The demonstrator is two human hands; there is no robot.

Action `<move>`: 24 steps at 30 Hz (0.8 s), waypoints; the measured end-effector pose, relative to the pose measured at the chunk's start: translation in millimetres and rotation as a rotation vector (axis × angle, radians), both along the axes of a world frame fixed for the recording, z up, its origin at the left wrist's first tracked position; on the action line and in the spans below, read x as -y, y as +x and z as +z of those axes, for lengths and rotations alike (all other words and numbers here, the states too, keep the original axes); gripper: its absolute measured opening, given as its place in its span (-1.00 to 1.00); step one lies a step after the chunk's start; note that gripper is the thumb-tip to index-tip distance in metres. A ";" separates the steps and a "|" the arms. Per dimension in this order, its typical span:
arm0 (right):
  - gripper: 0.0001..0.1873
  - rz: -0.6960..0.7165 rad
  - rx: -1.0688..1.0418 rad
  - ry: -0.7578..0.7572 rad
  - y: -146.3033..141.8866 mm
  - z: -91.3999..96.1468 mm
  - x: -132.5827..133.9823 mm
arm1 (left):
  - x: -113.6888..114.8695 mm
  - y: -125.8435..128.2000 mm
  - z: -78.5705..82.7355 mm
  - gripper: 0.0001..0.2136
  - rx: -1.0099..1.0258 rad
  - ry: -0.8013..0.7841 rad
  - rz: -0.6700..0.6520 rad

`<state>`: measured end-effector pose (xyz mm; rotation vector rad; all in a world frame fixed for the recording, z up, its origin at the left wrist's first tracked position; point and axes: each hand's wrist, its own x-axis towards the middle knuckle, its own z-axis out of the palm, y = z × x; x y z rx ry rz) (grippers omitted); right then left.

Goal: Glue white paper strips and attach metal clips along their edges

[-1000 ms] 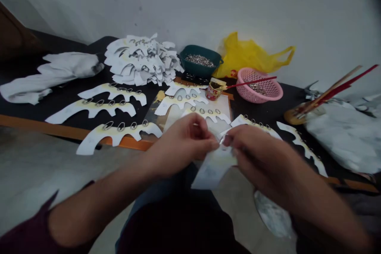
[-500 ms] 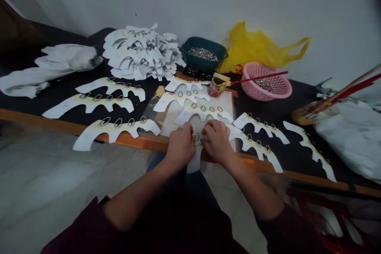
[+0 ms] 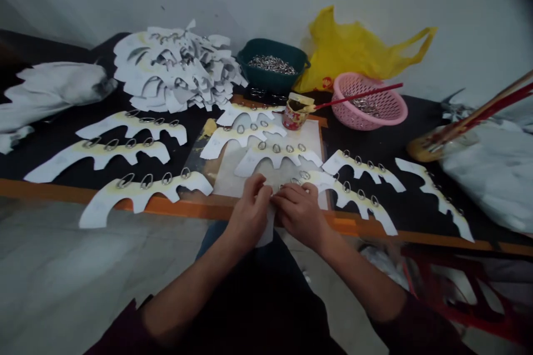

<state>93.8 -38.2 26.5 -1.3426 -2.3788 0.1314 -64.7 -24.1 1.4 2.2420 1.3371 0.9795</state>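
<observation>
Currently, the left hand (image 3: 249,213) and right hand (image 3: 300,215) sit close together, fingers curled, pinching a white card cutout (image 3: 265,234) between them, its lower end projecting below both hands. A ringed card strip (image 3: 350,197) lies just beside the right hand.

left hand (image 3: 249,215), right hand (image 3: 298,217) — curled, close together

Look at that matt white card piece (image 3: 265,231), glinting metal rings (image 3: 146,181) right beside it, and behind them a smooth green plastic tub (image 3: 266,79), a pink plastic basket (image 3: 370,113), and a glossy, crinkled yellow plastic bag (image 3: 353,47)!
</observation>
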 end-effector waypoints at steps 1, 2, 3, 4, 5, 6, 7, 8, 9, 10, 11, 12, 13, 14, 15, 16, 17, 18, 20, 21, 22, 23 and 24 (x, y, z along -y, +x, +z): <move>-0.80 0.001 0.001 -0.004 0.3 -0.1 -0.5 | 0.7 -0.4 -2.0 -0.84 -0.008 0.011 -0.017; -0.80 -0.001 0.002 -0.008 0.5 -0.4 -1.1 | 0.8 -1.4 -3.5 -0.84 -0.015 0.018 -0.036; -0.81 -0.004 0.002 -0.012 0.6 -0.8 -1.9 | 0.4 -2.7 -4.1 -0.84 -0.028 0.021 -0.054; -0.81 -0.005 0.002 -0.014 0.8 -1.1 -2.7 | -0.4 -4.5 -4.0 -0.84 -0.049 0.021 -0.073; -0.81 -0.007 0.001 -0.016 1.0 -1.4 -3.5 | -1.5 -6.5 -3.2 -0.83 -0.077 0.018 -0.096; -0.80 -0.008 0.002 -0.018 1.2 -1.7 -4.4 | -2.7 -8.7 -2.0 -0.83 -0.110 0.008 -0.127; -0.80 -0.009 0.002 -0.017 1.6 -2.1 -5.4 | -4.1 -10.9 -0.4 -0.82 -0.141 -0.003 -0.158; -0.79 -0.009 0.003 -0.016 2.0 -2.5 -6.5 | -5.4 -13.0 1.1 -0.81 -0.169 -0.017 -0.184; -0.78 -0.011 0.003 -0.012 2.4 -2.9 -7.6 | -6.5 -15.0 2.4 -0.79 -0.192 -0.031 -0.208; -0.77 -0.014 0.001 -0.006 2.7 -3.5 -8.7 | -7.5 -16.8 3.4 -0.77 -0.208 -0.038 -0.233; -0.75 -0.015 0.000 0.001 2.9 -4.0 -9.8 | -8.2 -18.2 4.2 -0.75 -0.215 -0.035 -0.256; -0.73 -0.014 -0.002 0.007 2.9 -4.4 -10.8 | -8.6 -19.2 4.9 -0.73 -0.215 -0.025 -0.277; -0.72 -0.012 -0.002 0.009 2.6 -4.6 -11.7 | -8.7 -19.8 5.6 -0.72 -0.213 -0.014 -0.297; -0.70 -0.011 0.000 0.007 2.1 -4.7 -12.3 | -8.5 -19.9 6.4 -0.74 -0.207 -0.001 -0.315; -0.70 -0.012 0.003 0.005 1.4 -4.5 -12.8 | -8.2 -19.6 7.5 -0.76 -0.194 0.014 -0.323; -0.70 -0.015 0.009 0.000 0.6 -4.1 -13.1 | -7.8 -19.0 8.7 -0.79 -0.181 0.021 -0.316; -0.70 -0.022 0.015 -0.007 -0.2 -3.4 -13.4 | -7.5 -18.3 10.0 -0.82 -0.170 0.020 -0.305; -0.71 -0.028 0.021 -0.015 -0.6 -2.4 -13.7 | -7.3 -17.5 11.2 -0.84 -0.164 0.013 -0.295; -0.72 -0.021 0.030 -0.046 0.3 0.8 -14.9 | -7.5 -16.5 12.3 -0.86 -0.163 -0.007 -0.277; -0.72 -0.006 0.027 -0.076 1.8 2.9 -15.8 | -7.9 -16.4 12.0 -0.86 -0.169 -0.020 -0.274; -0.73 0.015 0.012 -0.112 3.9 5.3 -16.9 | -8.2 -16.6 11.0 -0.86 -0.174 -0.028 -0.274; -0.73 0.039 -0.012 -0.152 6.5 7.8 -18.2 | -8.5 -16.9 9.5 -0.86 -0.179 -0.036 -0.276; -0.74 0.060 -0.042 -0.193 9.4 10.2 -19.4 | -8.5 -17.3 7.6 -0.86 -0.185 -0.043 -0.275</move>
